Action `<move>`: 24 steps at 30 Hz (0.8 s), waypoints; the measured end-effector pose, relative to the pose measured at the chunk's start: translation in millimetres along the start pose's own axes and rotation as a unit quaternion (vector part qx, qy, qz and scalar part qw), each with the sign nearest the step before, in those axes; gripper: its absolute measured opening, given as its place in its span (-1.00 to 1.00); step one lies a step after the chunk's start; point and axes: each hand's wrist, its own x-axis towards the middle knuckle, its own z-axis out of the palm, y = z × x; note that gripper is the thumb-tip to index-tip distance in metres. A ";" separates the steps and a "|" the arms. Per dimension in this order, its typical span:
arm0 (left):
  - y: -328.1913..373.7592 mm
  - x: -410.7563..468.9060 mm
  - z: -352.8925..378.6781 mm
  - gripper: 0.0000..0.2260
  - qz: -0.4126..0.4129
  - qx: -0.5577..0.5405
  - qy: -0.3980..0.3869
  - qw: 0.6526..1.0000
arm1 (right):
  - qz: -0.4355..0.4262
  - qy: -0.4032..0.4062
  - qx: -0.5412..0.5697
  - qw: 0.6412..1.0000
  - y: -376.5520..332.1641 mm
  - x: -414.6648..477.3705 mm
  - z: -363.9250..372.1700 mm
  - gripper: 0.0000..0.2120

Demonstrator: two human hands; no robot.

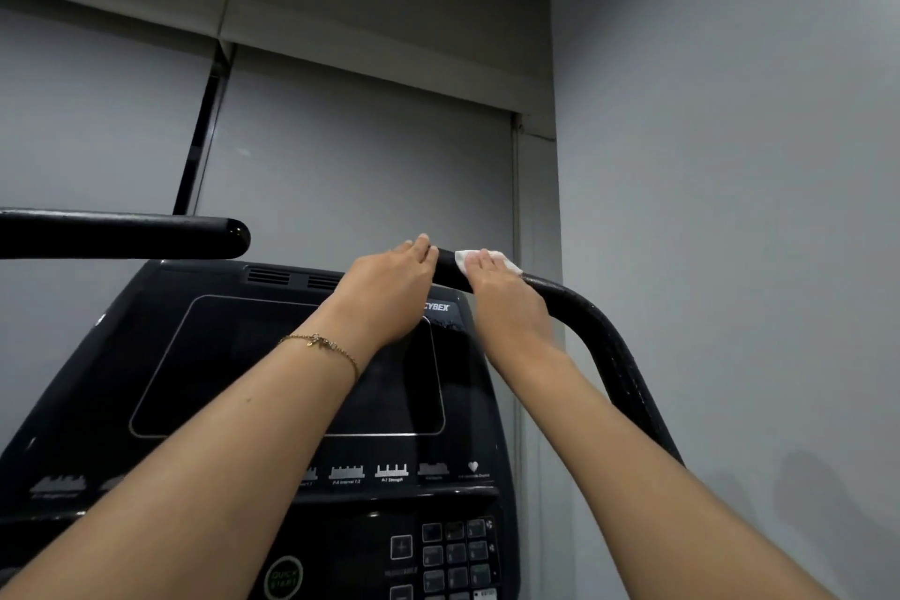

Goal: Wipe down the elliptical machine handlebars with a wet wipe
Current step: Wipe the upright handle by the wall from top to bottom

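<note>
The right black handlebar point(604, 346) curves up from the lower right and ends near the middle of the view. My left hand point(389, 287) grips its tip, fingers curled over the top. Just to the right, my right hand point(506, 302) wraps around the bar and holds a white wet wipe point(465, 257) against it; the wipe shows above my fingers. The left handlebar point(121, 234) juts in from the left edge, and neither hand touches it.
The machine's black console point(243, 365) with its dark screen and a keypad point(458, 555) sits below my forearms. A grey wall point(730, 210) stands close on the right, and grey panels fill the space behind.
</note>
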 end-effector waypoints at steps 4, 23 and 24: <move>7.8 1.9 -3.2 -0.50 -0.015 0.000 -0.011 1.000 | 0.045 0.014 0.007 0.999 19.1 -12.8 -1.0 -0.51; 13.4 4.2 -12.2 -0.54 -0.021 0.072 -0.055 0.996 | 0.109 0.025 0.083 0.990 58.7 -27.2 -2.1 -0.52; 15.1 3.8 -10.6 -0.52 -0.022 0.077 -0.059 0.995 | 0.113 0.016 0.069 0.991 59.1 -25.4 -5.2 -0.52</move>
